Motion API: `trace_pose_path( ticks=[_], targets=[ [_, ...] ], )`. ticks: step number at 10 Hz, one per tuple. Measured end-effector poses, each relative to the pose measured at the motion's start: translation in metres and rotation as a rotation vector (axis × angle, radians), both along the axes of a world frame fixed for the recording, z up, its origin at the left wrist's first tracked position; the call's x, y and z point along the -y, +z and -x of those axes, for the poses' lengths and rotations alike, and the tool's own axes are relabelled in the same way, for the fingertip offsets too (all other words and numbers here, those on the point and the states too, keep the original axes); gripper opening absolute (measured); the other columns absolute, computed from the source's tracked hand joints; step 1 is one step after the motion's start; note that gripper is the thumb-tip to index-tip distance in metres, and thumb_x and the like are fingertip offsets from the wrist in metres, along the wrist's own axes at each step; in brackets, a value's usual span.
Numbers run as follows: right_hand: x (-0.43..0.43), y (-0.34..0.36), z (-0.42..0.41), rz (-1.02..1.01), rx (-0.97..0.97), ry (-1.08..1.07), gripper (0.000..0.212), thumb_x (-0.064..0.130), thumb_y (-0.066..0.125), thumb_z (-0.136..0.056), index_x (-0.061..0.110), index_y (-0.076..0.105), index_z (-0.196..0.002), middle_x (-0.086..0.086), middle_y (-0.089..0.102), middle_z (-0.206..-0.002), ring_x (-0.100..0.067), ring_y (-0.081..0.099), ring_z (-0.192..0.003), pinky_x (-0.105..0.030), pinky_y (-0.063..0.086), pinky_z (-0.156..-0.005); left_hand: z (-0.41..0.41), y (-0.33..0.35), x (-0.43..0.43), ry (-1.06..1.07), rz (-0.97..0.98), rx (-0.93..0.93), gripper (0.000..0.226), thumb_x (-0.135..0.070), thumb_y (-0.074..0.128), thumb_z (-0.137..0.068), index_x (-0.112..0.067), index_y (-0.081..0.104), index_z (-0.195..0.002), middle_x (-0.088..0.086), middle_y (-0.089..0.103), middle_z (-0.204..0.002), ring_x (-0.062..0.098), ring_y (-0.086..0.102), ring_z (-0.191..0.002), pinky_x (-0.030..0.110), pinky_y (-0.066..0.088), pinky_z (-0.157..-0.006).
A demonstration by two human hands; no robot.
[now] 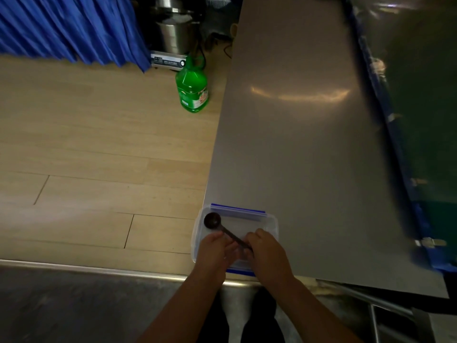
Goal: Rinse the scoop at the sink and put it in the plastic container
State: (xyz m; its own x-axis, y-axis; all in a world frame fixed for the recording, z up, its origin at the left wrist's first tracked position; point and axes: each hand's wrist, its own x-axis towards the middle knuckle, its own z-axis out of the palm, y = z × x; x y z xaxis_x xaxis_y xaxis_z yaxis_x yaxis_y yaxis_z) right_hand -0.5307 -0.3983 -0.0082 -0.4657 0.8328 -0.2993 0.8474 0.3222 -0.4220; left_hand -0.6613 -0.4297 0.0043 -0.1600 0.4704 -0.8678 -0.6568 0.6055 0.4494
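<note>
A dark brown scoop (pixel 213 221) with a round bowl and long handle lies slanted over a clear plastic container (pixel 268 222) with blue clips, at the near left corner of the steel table. My right hand (pixel 268 253) pinches the handle's near end. My left hand (pixel 214 248) touches the handle's middle from the left, over the container's left side. Both hands hide the container's near half.
The steel table (pixel 296 132) stretches away to the right. A green bottle (pixel 192 89) stands on the wooden floor beside it, with a steel pot on a cooker (pixel 173 38) and a blue curtain (pixel 69 28) behind. A metal counter edge (pixel 99 269) runs below.
</note>
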Motion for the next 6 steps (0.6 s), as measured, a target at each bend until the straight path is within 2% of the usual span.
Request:
trace_pose_path(
  ticks=[1, 2, 3, 5, 6],
  targets=[
    [0.0, -0.004, 0.001, -0.004, 0.006, -0.002, 0.011, 0.022, 0.056, -0.09, 0.015, 0.06, -0.097, -0.003, 0.06, -0.106, -0.019, 0.055, -0.102, -0.031, 0.048, -0.079, 0.003, -0.003, -0.001, 0.009, 0.0, 0.016, 0.026, 0.002, 0.046, -0.095, 0.013, 0.055, -0.116, 0.033, 0.062, -0.114, 0.042, 0.062, -0.104, 0.05, 0.05, -0.098],
    [0.0, -0.007, 0.003, -0.006, 0.023, 0.008, 0.01, 0.021, 0.056, -0.09, 0.016, 0.059, -0.098, -0.002, 0.059, -0.107, -0.019, 0.055, -0.103, -0.031, 0.047, -0.08, 0.005, -0.004, -0.002, 0.036, -0.006, 0.05, 0.017, 0.002, 0.042, -0.096, -0.003, 0.058, -0.091, 0.023, 0.062, -0.098, 0.029, 0.062, -0.083, 0.039, 0.054, -0.082],
    [0.0, -0.009, 0.004, -0.022, 0.022, 0.007, 0.01, 0.022, 0.056, -0.091, 0.017, 0.058, -0.099, -0.002, 0.059, -0.108, -0.019, 0.056, -0.104, -0.03, 0.048, -0.079, 0.006, -0.009, -0.001, 0.058, -0.007, 0.073, 0.021, -0.001, 0.042, -0.097, -0.013, 0.055, -0.086, 0.01, 0.06, -0.088, 0.022, 0.061, -0.078, 0.033, 0.054, -0.075],
    [0.003, -0.003, 0.002, -0.038, 0.001, -0.01, 0.014, 0.028, 0.057, -0.091, 0.017, 0.059, -0.099, -0.001, 0.06, -0.108, -0.017, 0.056, -0.102, -0.028, 0.049, -0.08, 0.01, -0.005, 0.004, 0.06, -0.056, 0.09, 0.018, -0.004, 0.043, -0.097, -0.013, 0.056, -0.089, 0.01, 0.062, -0.091, 0.021, 0.063, -0.079, 0.024, 0.061, -0.056],
    [0.005, 0.005, 0.001, -0.047, 0.004, -0.007, 0.014, 0.029, 0.057, -0.09, 0.018, 0.058, -0.099, 0.001, 0.059, -0.107, -0.016, 0.055, -0.1, -0.025, 0.046, -0.075, 0.012, 0.005, 0.009, 0.026, -0.073, 0.085, 0.016, -0.006, 0.045, -0.096, -0.012, 0.058, -0.088, 0.01, 0.063, -0.09, 0.022, 0.065, -0.079, 0.031, 0.059, -0.066]
  ],
)
